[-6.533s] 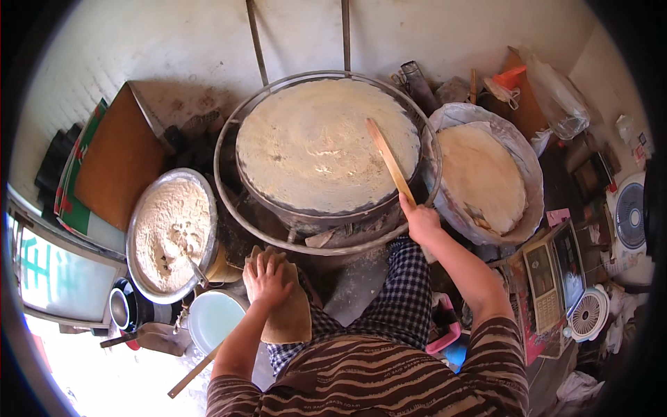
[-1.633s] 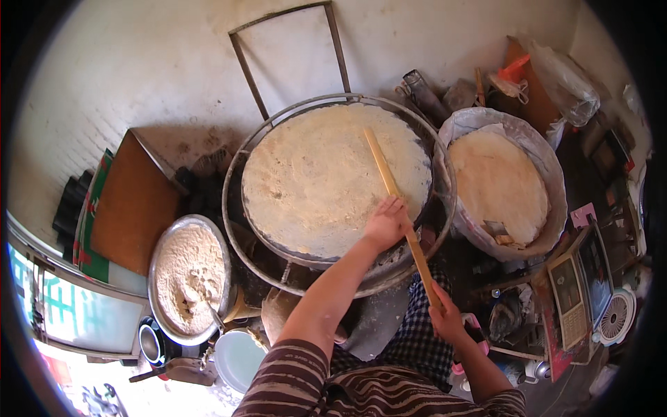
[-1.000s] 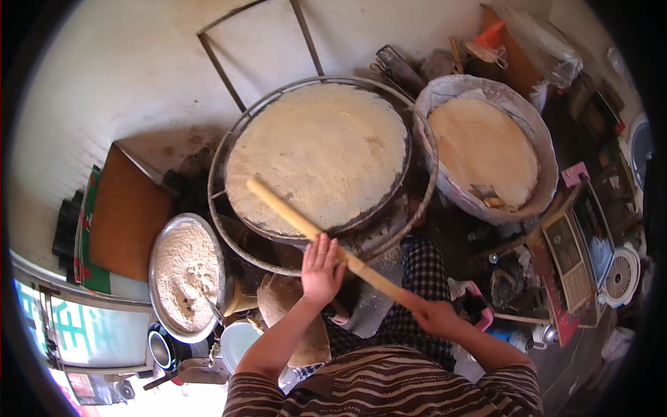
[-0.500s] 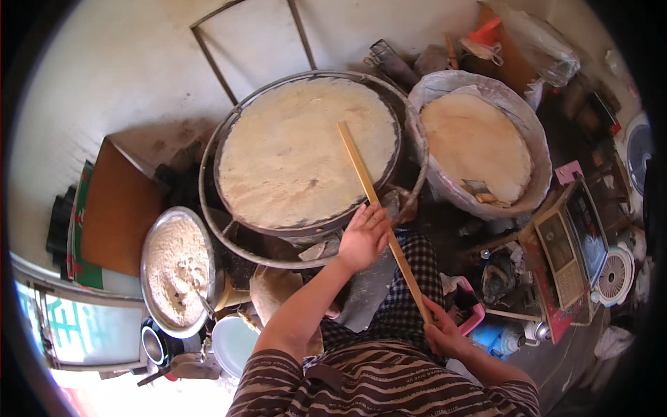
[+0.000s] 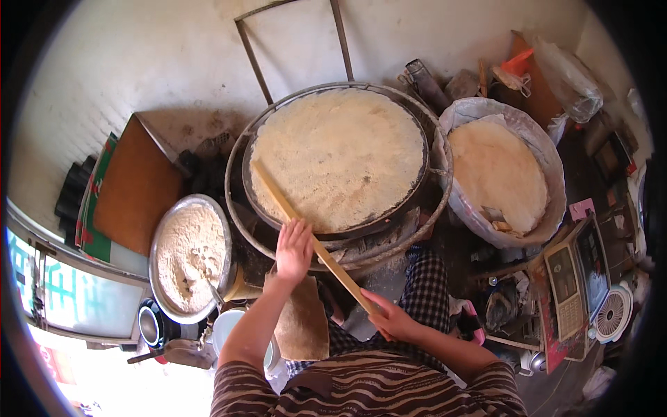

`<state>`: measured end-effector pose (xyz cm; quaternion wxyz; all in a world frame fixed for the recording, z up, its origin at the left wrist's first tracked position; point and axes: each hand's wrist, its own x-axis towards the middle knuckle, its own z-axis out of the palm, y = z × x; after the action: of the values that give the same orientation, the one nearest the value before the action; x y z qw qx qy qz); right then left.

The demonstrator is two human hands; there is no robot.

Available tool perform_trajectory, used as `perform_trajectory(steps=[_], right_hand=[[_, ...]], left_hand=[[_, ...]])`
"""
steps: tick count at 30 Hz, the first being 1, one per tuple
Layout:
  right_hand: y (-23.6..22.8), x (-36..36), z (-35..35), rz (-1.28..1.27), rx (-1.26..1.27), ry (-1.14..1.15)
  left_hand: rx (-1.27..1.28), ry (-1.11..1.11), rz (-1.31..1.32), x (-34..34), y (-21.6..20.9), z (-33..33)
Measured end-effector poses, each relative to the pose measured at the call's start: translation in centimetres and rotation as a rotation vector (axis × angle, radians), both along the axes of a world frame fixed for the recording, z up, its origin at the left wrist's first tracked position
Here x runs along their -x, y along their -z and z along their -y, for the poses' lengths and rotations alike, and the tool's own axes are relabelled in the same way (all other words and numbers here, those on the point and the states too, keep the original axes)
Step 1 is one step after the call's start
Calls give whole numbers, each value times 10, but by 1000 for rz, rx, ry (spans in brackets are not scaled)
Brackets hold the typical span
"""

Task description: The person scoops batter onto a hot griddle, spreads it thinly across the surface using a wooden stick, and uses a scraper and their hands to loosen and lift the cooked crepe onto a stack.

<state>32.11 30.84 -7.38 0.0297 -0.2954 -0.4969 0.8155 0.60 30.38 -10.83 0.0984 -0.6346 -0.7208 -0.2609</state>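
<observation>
A long, flat wooden strip (image 5: 338,272) slants across the near left edge of a large round griddle (image 5: 244,182). Its far end lies over a thin, pale sheet of batter (image 5: 340,149) that covers most of the griddle. My left hand (image 5: 294,251) is laid over the strip's middle, fingers close together and curled onto it, the thumb hidden. Around the strip's near end, low and to the right, my right hand (image 5: 391,317) is closed.
Left of the griddle stands a metal basin (image 5: 226,233) of pale batter with a handle sticking out. A plastic-lined tub (image 5: 556,208) on the right holds round flatbreads (image 5: 497,174). A metal ring (image 5: 233,201) surrounds the griddle. A scale (image 5: 564,267) and fan (image 5: 613,313) are farther right.
Both hands have swung the wooden strip leftward, from the right part of the griddle to its near left edge. The view has shifted too, so the surroundings sit farther right.
</observation>
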Motion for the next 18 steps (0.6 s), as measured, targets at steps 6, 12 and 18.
perform_trajectory(steps=[6,12,18], right_hand=[[39,-58,-13,-173,-1159,281],[-5,-30,-48,-70,146,522],[5,51,-65,-94,227,257]], left_hand=[[158,175,-18,-73,-8,-53],[313,241,-22,-83,-5,-174],[51,107,17,27,9,-135]])
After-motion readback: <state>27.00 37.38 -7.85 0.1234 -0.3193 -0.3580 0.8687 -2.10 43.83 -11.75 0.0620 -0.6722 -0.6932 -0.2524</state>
